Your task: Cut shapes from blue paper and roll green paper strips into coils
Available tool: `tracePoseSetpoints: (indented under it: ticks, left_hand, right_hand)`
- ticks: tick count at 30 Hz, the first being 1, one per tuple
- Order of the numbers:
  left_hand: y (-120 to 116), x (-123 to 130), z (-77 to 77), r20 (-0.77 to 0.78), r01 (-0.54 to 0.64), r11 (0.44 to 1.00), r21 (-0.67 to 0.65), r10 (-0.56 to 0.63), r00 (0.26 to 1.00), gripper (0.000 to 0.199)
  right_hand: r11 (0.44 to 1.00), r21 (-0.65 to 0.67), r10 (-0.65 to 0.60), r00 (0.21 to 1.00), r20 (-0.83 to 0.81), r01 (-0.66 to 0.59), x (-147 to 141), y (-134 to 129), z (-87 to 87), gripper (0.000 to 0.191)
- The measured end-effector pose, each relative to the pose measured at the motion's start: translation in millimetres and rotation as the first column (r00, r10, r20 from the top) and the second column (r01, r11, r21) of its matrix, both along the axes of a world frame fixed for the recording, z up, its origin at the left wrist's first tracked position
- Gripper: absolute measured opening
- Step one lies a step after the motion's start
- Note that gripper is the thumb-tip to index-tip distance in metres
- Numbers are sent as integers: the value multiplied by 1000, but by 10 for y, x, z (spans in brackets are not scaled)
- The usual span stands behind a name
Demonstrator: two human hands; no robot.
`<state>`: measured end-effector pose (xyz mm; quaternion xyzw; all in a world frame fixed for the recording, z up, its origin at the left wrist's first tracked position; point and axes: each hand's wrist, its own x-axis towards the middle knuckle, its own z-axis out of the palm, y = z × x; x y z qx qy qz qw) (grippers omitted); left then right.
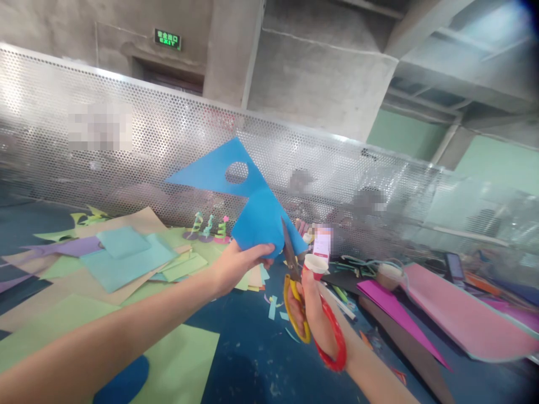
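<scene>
A blue sheet of paper (252,196) with a round hole in its upper part is held up off the table by my left hand (252,252), which pinches its lower edge between thumb and fingers. My right hand (309,303) grips scissors (292,261) with one yellow and one red handle loop. Their blades point up and lie against the paper's lower right part, just right of my left thumb. Behind my right thumb shows a small white and red paper cup (315,264).
Coloured paper sheets (126,252) lie in a pile at left, with small spiral paper trees (208,227) behind. A perforated metal screen (168,140) bounds the table's back. Pink paper (463,314), magenta paper (400,320), a phone (455,266) and tape (389,275) are at right. Scraps (273,307) lie mid-table.
</scene>
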<state>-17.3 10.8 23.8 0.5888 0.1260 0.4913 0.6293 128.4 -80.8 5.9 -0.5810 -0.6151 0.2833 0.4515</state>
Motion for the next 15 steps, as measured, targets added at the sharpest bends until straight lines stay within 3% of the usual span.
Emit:
tracePoseSetpoints:
  ticks: [15]
  left_hand:
    - [145,-165,113,-132,82,993,83,-71,989,11]
  right_hand:
    - [1000,-1,-12,998,60,12,-10,-25,38,56]
